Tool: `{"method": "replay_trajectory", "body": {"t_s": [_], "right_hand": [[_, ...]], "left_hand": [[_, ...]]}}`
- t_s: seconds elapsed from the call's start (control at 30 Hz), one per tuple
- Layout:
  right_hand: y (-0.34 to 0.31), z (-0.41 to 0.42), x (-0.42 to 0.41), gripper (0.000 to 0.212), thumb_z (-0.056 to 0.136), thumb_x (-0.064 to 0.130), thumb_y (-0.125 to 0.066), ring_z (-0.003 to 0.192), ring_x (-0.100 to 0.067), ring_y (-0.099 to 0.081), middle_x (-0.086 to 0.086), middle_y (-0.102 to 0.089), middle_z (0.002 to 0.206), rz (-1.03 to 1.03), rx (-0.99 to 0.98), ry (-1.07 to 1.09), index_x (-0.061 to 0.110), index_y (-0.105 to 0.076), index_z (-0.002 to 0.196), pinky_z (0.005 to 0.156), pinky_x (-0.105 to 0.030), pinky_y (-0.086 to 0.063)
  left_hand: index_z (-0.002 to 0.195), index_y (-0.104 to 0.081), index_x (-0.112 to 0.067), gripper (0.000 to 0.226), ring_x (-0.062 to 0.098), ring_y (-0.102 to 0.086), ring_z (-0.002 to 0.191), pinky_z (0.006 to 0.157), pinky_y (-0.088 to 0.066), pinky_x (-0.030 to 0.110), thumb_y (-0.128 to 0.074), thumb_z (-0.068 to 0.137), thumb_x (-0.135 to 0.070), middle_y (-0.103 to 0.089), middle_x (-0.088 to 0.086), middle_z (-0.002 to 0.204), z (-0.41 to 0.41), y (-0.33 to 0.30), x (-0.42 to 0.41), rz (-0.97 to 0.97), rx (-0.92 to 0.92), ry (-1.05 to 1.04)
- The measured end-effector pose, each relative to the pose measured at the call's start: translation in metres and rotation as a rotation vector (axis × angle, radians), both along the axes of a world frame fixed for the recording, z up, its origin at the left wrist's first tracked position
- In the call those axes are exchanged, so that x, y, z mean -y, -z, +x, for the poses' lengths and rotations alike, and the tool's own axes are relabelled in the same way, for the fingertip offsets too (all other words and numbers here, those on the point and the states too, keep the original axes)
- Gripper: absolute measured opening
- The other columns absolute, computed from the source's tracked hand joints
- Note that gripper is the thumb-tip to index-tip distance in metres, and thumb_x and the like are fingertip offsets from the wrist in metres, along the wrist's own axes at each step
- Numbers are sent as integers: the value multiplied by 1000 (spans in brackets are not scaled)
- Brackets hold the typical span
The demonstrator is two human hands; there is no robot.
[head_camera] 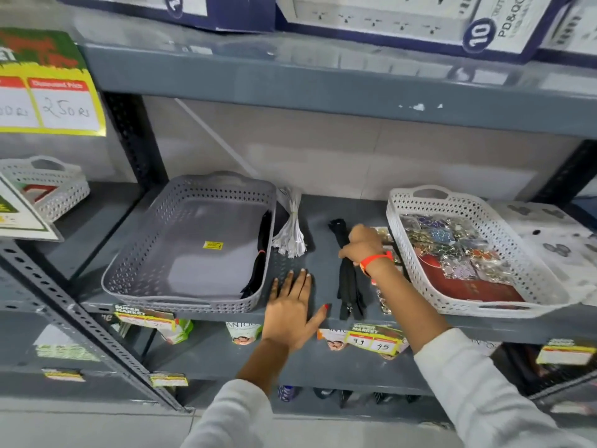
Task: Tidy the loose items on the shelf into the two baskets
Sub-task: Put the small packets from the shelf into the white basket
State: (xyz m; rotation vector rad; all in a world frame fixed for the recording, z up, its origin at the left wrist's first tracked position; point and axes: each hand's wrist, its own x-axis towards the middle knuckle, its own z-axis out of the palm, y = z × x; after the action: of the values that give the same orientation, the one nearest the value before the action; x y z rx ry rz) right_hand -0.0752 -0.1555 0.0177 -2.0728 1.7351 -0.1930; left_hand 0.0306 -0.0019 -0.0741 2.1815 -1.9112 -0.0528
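Observation:
A grey perforated basket (151, 253) stands on the left of the shelf, with black zippers (260, 253) lying along its right wall. On the right stands a white basket (504, 240) filled with shiny keychains (452, 244). Between them lie a bundle of white zippers (290, 231), a bundle of black zippers (347, 279) and a loose packet of keychains (382, 299). My left hand (292, 312) lies flat and open on the shelf beside the grey basket. My right hand (363, 244) is closed around the upper part of the black zipper bundle on the shelf.
The grey metal shelf (323, 221) has an upright post (135, 140) left of the grey basket. Another white basket (48, 185) stands on the neighbouring shelf at left. Boxed power strips (387, 17) sit on the shelf above. Price tags (374, 337) hang along the front edge.

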Motion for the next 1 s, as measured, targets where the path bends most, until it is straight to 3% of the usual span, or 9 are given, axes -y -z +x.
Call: {"method": "replay_trajectory", "body": {"t_s": [0.13, 0.3, 0.37, 0.47, 0.57, 0.67, 0.83, 0.93, 1.0], "right_hand": [[-25, 33, 22, 20, 69, 8, -78, 92, -36, -71, -24, -68, 92, -46, 156, 5, 3, -58, 69, 77, -41, -61], [-33, 69, 48, 46, 69, 12, -81, 105, -36, -66, -25, -68, 113, -5, 231, 37, -6, -64, 107, 87, -37, -56], [-29, 78, 56, 42, 70, 18, -82, 95, -32, -70, -21, -72, 101, 60, 271, 75, -6, -64, 99, 79, -27, -59], [-16, 82, 66, 40, 77, 15, -78, 36, -10, -61, -2, -59, 35, 168, 390, 130, 7, -46, 54, 34, -7, -44], [-9, 70, 71, 32, 75, 5, -76, 75, -15, -69, -14, -67, 69, 65, 412, 118, 5, -52, 54, 61, -26, -59], [-16, 40, 65, 16, 74, -11, -66, 82, -27, -68, -15, -67, 90, 76, 475, 122, 4, -67, 68, 49, -21, -59], [-30, -30, 14, 24, 79, -13, -52, 76, -22, -64, -12, -66, 81, 132, 164, -65, -3, -72, 86, 51, -9, -50], [-34, -65, -24, 29, 86, -6, -47, 104, -27, -64, -16, -69, 107, 82, -43, -184, 0, -72, 101, 82, -24, -51], [-31, -80, -42, 23, 88, 0, -47, 102, -29, -63, -19, -67, 108, 86, -129, -243, 3, -69, 92, 81, -28, -48]], "left_hand": [[123, -59, -13, 80, 21, -57, 117, 95, -46, 46, -6, 90, -63, -61, 0, 128, 2, -4, 2, 75, -8, -8], [120, -62, -15, 81, 18, -58, 116, 95, -46, 46, -6, 89, -65, -63, -1, 125, 2, -5, 4, 116, -14, -1], [119, -63, -17, 81, 17, -58, 115, 94, -47, 45, -6, 89, -66, -64, -2, 123, 3, -5, 5, 110, -11, -14], [118, -63, -18, 81, 17, -58, 115, 94, -46, 45, -7, 88, -67, -64, -4, 124, 4, -7, 5, 117, -3, -25], [119, -63, -17, 83, 18, -58, 116, 98, -45, 43, -5, 87, -67, -63, -3, 125, 4, -5, 6, 142, 5, -17], [119, -62, -15, 85, 20, -58, 116, 100, -43, 42, -2, 88, -66, -63, -1, 125, 5, -1, 7, 108, 9, -15], [141, -35, -11, 96, 22, -31, 138, 114, -19, 45, 8, 80, -72, -36, 3, 150, 5, -5, 5, 77, 33, 34], [148, -12, -15, 87, 19, -5, 144, 116, 4, 44, -8, 83, -72, -10, 0, 158, 4, -7, 3, 108, 32, 40], [148, -10, -16, 93, 18, 0, 145, 114, 10, 46, 4, 77, -74, -7, 1, 158, 0, -9, 2, 137, 39, 57]]}}
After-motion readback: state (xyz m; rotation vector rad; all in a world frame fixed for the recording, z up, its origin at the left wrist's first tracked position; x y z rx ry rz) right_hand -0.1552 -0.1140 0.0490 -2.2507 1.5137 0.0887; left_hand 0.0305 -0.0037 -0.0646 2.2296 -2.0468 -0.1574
